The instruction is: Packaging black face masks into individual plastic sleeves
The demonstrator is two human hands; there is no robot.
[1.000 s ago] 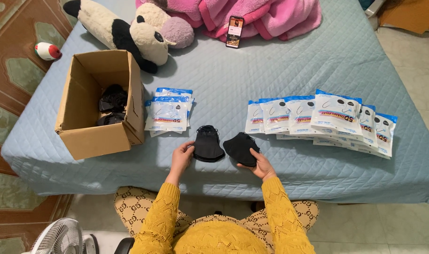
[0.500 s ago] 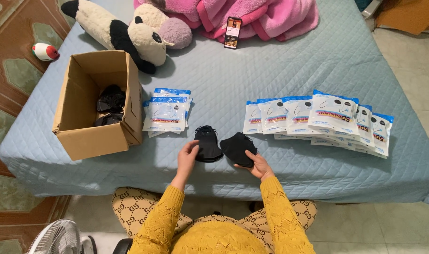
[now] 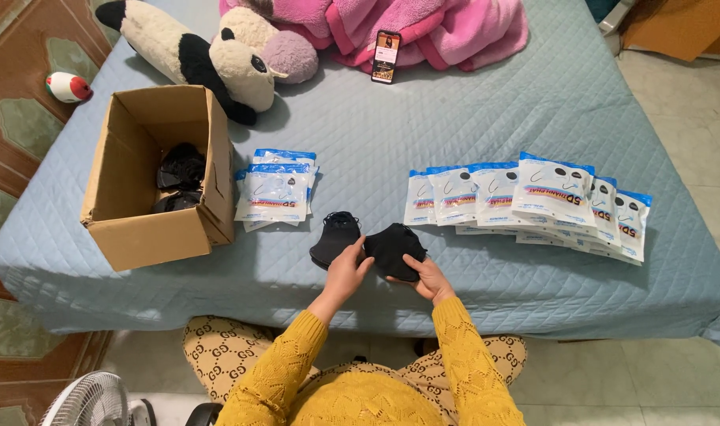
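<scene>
White-blue packets point(image 3: 525, 201), lit phone screen point(image 3: 386, 57)

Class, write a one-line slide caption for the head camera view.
Two hands, left hand and right hand, handle two black masks on a blue bed between a cardboard box and packets.

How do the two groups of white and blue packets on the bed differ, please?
The small stack of packets sits beside the cardboard box, piled nearly squarely. The long row of packets lies to the right, fanned out and overlapping, and holds more. Both lie on the blue quilt and look alike.
</scene>
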